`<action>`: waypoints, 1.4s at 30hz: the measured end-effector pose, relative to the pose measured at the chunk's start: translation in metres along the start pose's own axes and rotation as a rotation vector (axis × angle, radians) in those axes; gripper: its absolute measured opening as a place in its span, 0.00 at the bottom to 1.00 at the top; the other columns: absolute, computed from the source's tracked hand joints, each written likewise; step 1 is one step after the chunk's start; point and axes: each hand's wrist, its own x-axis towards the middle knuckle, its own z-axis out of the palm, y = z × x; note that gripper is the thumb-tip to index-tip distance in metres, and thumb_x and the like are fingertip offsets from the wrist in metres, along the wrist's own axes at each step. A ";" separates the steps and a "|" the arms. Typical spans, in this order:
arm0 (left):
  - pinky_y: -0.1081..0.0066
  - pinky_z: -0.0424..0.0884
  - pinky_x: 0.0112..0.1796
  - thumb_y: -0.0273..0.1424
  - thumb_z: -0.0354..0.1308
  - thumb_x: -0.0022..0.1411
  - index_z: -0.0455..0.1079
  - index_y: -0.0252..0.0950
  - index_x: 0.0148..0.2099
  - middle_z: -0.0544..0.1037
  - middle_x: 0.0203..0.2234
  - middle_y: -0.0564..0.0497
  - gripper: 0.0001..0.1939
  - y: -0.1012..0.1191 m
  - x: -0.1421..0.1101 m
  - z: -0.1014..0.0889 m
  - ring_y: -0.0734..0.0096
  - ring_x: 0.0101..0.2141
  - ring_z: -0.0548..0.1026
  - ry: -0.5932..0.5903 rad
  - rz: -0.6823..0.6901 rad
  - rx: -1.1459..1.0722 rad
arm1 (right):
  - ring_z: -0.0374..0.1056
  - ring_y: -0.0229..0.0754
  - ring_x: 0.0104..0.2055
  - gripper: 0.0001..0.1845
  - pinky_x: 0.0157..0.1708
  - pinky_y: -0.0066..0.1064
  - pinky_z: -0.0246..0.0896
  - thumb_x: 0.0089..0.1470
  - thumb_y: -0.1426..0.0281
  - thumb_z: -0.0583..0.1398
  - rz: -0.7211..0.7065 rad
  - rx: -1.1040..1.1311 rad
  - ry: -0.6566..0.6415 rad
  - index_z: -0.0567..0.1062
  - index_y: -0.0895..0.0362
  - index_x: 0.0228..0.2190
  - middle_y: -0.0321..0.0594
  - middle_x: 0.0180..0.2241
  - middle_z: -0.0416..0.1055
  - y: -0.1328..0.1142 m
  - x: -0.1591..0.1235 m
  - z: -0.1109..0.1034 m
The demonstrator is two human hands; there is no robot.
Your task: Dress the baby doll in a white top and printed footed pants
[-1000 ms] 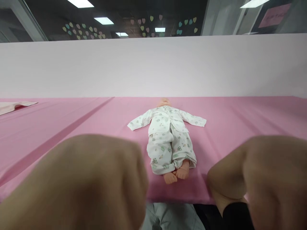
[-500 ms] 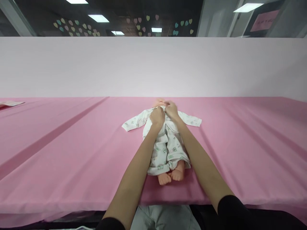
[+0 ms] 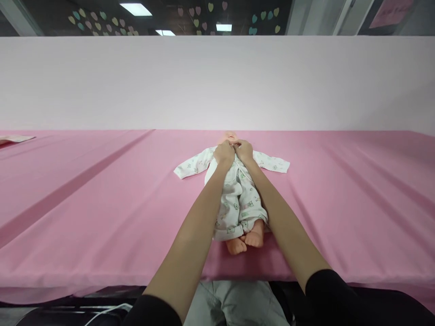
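Observation:
A baby doll (image 3: 253,234) lies on its back, feet toward me, dressed in a white printed baby outfit (image 3: 228,213). Its sleeves spread out to both sides, and the bare feet stick out of the trouser legs. At the neckline, my left hand (image 3: 224,154) is closed on the garment's collar edge. My right hand (image 3: 244,151) pinches the collar just beside it, the fingertips of both hands nearly touching under the doll's chin. The hands hide the neck opening and the upper chest.
A pink cloth (image 3: 102,203) with creases covers the table. At the far left edge lies a flat pale pink item (image 3: 15,139). Behind the table stands a white partition (image 3: 204,81), with heart stickers on dark glass above it.
My right hand has come down and in from the doll's chin to the collar, beside the left hand. The whole view has tilted down slightly.

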 end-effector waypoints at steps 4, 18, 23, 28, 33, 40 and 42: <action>0.66 0.68 0.41 0.34 0.47 0.64 0.70 0.45 0.46 0.78 0.41 0.49 0.12 -0.006 -0.004 0.001 0.61 0.43 0.75 0.032 0.006 -0.047 | 0.70 0.42 0.39 0.07 0.43 0.30 0.61 0.54 0.73 0.59 -0.006 0.002 0.008 0.77 0.61 0.33 0.44 0.36 0.76 0.000 -0.002 -0.001; 0.68 0.66 0.39 0.36 0.48 0.64 0.71 0.43 0.44 0.79 0.38 0.50 0.12 -0.016 -0.009 0.000 0.63 0.43 0.75 0.079 -0.049 -0.212 | 0.69 0.41 0.33 0.06 0.39 0.31 0.62 0.50 0.72 0.59 -0.041 0.065 0.011 0.77 0.59 0.29 0.41 0.30 0.75 -0.002 -0.007 0.002; 0.69 0.66 0.38 0.37 0.49 0.63 0.72 0.43 0.43 0.79 0.37 0.51 0.12 -0.016 -0.014 -0.001 0.63 0.41 0.75 0.096 -0.022 -0.230 | 0.69 0.40 0.31 0.09 0.35 0.28 0.62 0.49 0.74 0.58 -0.074 0.143 0.011 0.79 0.58 0.29 0.38 0.27 0.75 -0.001 -0.014 0.000; 0.70 0.66 0.40 0.36 0.46 0.64 0.71 0.41 0.45 0.79 0.38 0.50 0.14 -0.018 -0.013 -0.001 0.65 0.41 0.75 0.089 -0.029 -0.247 | 0.68 0.40 0.32 0.13 0.39 0.30 0.61 0.48 0.75 0.56 -0.094 0.177 0.041 0.80 0.56 0.30 0.37 0.29 0.76 -0.004 -0.027 -0.004; 0.72 0.66 0.43 0.33 0.40 0.65 0.71 0.37 0.45 0.79 0.40 0.47 0.18 -0.024 -0.014 -0.003 0.67 0.42 0.75 0.073 -0.029 -0.251 | 0.65 0.39 0.31 0.13 0.39 0.30 0.60 0.44 0.76 0.56 -0.088 0.221 0.080 0.80 0.58 0.29 0.37 0.29 0.73 -0.006 -0.040 -0.011; 0.65 0.67 0.40 0.37 0.50 0.59 0.74 0.41 0.36 0.79 0.36 0.46 0.12 -0.019 -0.024 -0.005 0.57 0.41 0.75 0.050 0.089 -0.151 | 0.65 0.38 0.27 0.09 0.32 0.27 0.60 0.40 0.78 0.54 -0.040 0.335 0.077 0.74 0.58 0.22 0.34 0.22 0.70 -0.009 -0.044 -0.020; 0.65 0.68 0.39 0.38 0.51 0.58 0.74 0.42 0.36 0.79 0.35 0.47 0.12 -0.018 -0.026 -0.006 0.57 0.41 0.75 0.028 0.118 -0.119 | 0.65 0.38 0.26 0.09 0.31 0.27 0.60 0.39 0.78 0.54 -0.026 0.360 0.073 0.73 0.58 0.20 0.34 0.21 0.69 -0.008 -0.043 -0.022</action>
